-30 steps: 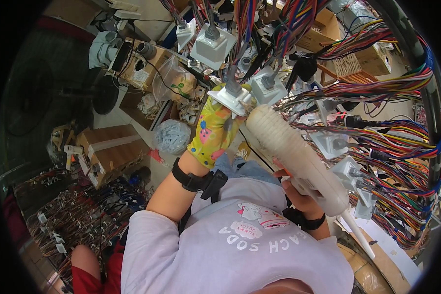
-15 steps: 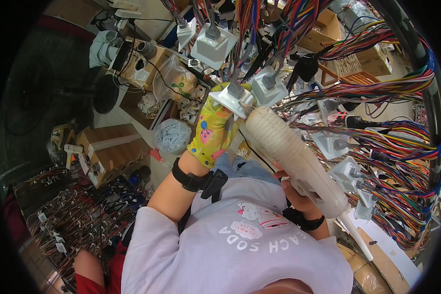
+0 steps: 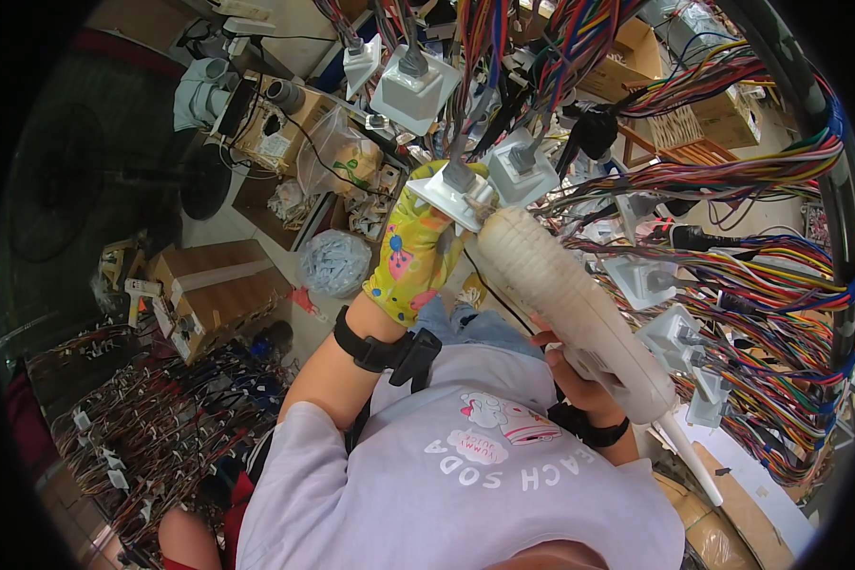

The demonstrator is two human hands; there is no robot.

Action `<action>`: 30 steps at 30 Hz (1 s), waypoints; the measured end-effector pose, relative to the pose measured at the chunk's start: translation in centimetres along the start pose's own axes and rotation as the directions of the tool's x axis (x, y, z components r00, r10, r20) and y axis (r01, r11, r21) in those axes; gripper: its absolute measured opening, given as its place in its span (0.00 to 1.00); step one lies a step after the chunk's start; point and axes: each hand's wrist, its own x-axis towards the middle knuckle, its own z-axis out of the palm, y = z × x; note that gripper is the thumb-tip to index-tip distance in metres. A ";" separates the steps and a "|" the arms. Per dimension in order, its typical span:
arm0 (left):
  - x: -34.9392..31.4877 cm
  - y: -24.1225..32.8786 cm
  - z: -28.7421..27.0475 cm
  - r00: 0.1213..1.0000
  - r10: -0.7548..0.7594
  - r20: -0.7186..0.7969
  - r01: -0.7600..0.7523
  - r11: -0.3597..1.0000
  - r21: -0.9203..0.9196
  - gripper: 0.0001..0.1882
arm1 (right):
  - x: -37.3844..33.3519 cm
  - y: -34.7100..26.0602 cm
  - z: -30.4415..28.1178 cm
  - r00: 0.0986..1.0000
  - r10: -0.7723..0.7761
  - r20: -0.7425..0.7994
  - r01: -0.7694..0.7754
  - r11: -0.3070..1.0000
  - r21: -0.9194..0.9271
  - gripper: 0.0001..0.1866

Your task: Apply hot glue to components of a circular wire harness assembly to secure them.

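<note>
My left hand (image 3: 413, 242), in a yellow glove with colourful prints, is closed around a white square plastic housing (image 3: 444, 197). A grey-sleeved wire bundle rises from that housing, and most of the gloved fingers are behind it. My bare right hand (image 3: 579, 380) grips a bulky off-white hand tool (image 3: 575, 299) from beneath, the palm hidden by its body. The tool's ribbed front end meets or nearly meets the housing's lower right edge; contact cannot be made out. A second white housing (image 3: 521, 166) hangs just right of the held one.
Thick bundles of coloured wires (image 3: 722, 176) hang from a dark curved bar (image 3: 831, 190) on the right, with several white housings. At left lie a cardboard box (image 3: 214, 285), a clear bag of grey parts (image 3: 334, 263) and piled harnesses (image 3: 161, 427). Another person's arm (image 3: 188, 537) shows lower left.
My hands, the housing and the tool stay almost in place, with only a very slight shift of the housing. The other person's arm at lower left has moved a little right and down.
</note>
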 end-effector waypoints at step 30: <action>0.5 -0.1 -0.7 0.956 0.219 0.194 -0.282 0.866 0.412 0.19 | 1.2 -1.4 0.1 0.998 0.020 -0.058 0.008 0.890 0.456 0.27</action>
